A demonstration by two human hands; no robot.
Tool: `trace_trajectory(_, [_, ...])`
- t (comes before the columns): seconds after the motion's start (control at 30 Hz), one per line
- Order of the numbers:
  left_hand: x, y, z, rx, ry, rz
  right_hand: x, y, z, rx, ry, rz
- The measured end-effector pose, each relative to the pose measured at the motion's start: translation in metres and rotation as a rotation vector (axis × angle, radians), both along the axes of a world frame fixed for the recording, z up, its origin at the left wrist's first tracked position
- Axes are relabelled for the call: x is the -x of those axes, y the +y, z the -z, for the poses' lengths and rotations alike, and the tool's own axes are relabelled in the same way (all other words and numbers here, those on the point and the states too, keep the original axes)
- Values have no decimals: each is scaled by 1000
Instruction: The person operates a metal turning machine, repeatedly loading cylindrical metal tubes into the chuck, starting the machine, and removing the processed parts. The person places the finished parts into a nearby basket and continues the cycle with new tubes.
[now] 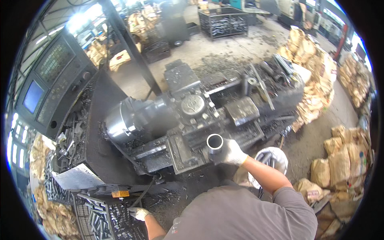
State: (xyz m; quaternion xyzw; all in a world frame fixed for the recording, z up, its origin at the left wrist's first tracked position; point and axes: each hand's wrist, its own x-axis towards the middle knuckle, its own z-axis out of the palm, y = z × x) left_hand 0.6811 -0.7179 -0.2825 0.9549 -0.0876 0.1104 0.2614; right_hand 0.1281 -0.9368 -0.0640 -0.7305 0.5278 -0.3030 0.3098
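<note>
My right hand (234, 153), in a white work glove, is closed around a short metal tube (215, 142). The tube's round open end faces up, over the front of the lathe's carriage (185, 154). Low on the left, my gloved left hand (139, 213) is beside a crate of cut metal tubes (98, 219). A dark bar (145, 193) slants down to its fingertips, which are too small and dark to tell whether they grip anything. Left of the carriage sits the lathe's shiny chuck (120, 122).
A control panel (52, 76) with a lit screen stands at the left. Tools and metal pieces lie on the lathe's right end (276, 80). A white sack (276, 157) holding tubes stands by my right arm. Stuffed sacks (340, 160) line the right; a mesh bin (223, 23) stands behind.
</note>
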Motion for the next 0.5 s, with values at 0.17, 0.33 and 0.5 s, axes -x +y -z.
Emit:
trace_trajectory(0.17, [2, -21, -95, 225, -24, 205, 30, -27, -24, 101, 257, -252])
trace_trajectory(0.33, [-42, -8, -66, 304, 90, 165, 52, -95, -138, 180, 91, -512])
trace_trajectory(0.5, [11, -22, -56, 658, 361, 343, -61, -189, -199, 334, 391, -530])
